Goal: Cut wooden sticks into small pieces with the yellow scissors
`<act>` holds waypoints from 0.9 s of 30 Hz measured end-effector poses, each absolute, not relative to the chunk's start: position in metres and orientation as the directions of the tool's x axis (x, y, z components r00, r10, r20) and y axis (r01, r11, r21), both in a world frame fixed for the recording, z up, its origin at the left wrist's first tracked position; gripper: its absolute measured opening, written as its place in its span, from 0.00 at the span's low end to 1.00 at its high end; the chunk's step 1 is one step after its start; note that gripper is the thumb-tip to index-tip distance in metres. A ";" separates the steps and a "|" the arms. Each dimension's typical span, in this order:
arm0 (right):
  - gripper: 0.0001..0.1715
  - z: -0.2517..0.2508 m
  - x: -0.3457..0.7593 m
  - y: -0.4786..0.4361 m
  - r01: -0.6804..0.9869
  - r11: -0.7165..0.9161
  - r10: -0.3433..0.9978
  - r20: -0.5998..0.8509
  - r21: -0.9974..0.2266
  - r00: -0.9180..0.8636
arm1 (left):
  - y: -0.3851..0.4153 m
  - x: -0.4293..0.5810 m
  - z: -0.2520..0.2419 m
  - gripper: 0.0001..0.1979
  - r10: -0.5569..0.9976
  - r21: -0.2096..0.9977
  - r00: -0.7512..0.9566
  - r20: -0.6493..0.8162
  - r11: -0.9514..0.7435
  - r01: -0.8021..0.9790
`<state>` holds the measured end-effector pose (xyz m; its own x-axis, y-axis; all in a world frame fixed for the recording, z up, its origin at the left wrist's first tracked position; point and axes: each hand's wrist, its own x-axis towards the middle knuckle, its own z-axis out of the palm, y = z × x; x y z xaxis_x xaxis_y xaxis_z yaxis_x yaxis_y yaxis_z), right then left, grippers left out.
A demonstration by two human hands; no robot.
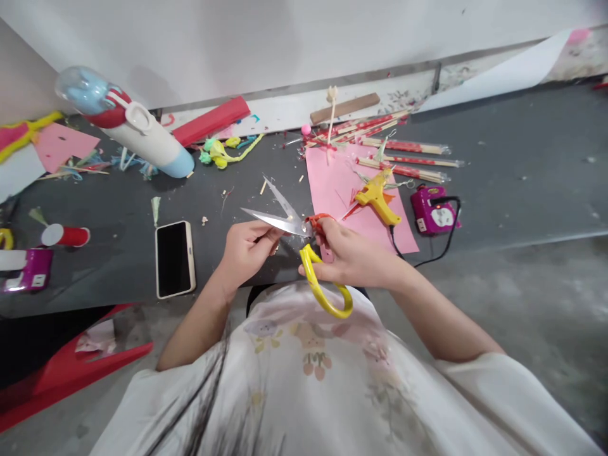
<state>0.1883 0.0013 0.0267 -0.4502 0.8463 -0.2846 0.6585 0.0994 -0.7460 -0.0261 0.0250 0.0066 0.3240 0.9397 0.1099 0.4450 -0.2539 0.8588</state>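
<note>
My right hand [349, 253] grips a pair of large scissors [285, 221] with a yellow handle loop; the blades are spread and point left above the table's front edge. Something orange-red [319, 220] shows at the scissors' pivot end by my right fingers; whether it is part of the handle I cannot tell. My left hand [249, 250] is closed in a pinch just under the lower blade, and what lies between its fingertips is hidden. A pink sheet [327, 180] lies beyond my right hand, with a yellow glue gun [377, 196] on it.
A phone [173, 259] and a red thread spool [71, 236] lie to the left, below a tilted water bottle [149, 136]. Several wrapped stick bundles [408, 145] lie at the back. A purple power block [430, 212] with a black cable sits at right. A red stool [128, 361] stands lower left.
</note>
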 end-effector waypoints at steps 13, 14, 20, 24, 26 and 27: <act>0.21 0.027 0.187 0.001 0.666 -0.007 0.809 -0.396 -0.745 -0.434 | 0.024 -0.028 0.002 0.16 0.936 0.896 0.352 0.002 -0.158 0.416; 0.21 0.026 0.185 0.001 0.665 -0.023 0.810 -0.403 -0.747 -0.425 | 0.025 -0.028 0.001 0.17 0.935 0.900 0.354 -0.017 -0.140 0.413; 0.19 0.008 0.177 -0.003 0.593 -0.123 0.824 -0.415 -0.796 -0.386 | 0.029 -0.029 0.005 0.18 0.928 0.813 0.373 -0.002 -0.215 0.541; 0.16 -0.005 0.170 -0.003 0.468 -0.213 0.844 -0.403 -0.857 -0.354 | 0.024 -0.025 0.013 0.15 0.914 0.520 0.353 0.198 -0.403 0.753; 0.16 -0.009 0.165 -0.002 0.410 -0.255 0.847 -0.407 -0.876 -0.341 | 0.019 -0.021 0.017 0.12 0.860 0.339 0.304 0.410 -0.453 0.824; 0.16 -0.011 0.163 -0.001 0.385 -0.268 0.848 -0.406 -0.883 -0.341 | 0.016 -0.018 0.020 0.11 0.812 0.272 0.295 0.503 -0.473 0.838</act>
<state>0.1627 -0.0011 -0.0106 -0.3407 0.8480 -0.4059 0.3846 -0.2682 -0.8832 -0.0184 0.0160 0.0197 0.2949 0.8123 0.5031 0.8380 -0.4728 0.2723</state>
